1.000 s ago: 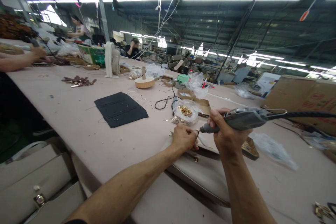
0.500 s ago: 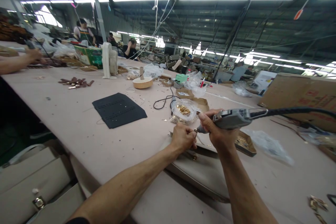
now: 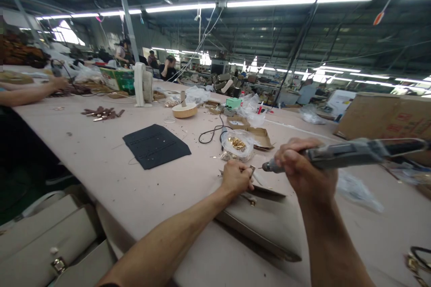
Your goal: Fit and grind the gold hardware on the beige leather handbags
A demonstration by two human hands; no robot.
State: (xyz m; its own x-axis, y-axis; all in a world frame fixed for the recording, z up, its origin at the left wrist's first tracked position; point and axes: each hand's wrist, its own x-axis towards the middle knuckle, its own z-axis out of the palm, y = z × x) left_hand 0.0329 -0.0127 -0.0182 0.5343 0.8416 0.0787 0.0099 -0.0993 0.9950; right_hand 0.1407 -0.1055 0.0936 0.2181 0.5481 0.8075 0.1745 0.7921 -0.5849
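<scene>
1 metal pc (image 3: 252,170) pinched in L grip (image 3: 235,178) at bag (image 3: 269,219), R grip (image 3: 305,166) round tool (image 3: 352,153).

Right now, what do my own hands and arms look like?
Your left hand and right hand are ungloved, with no watch showing on either wrist. Both forearms are bare; a dark sleeve edge just shows at the lower left.
</scene>
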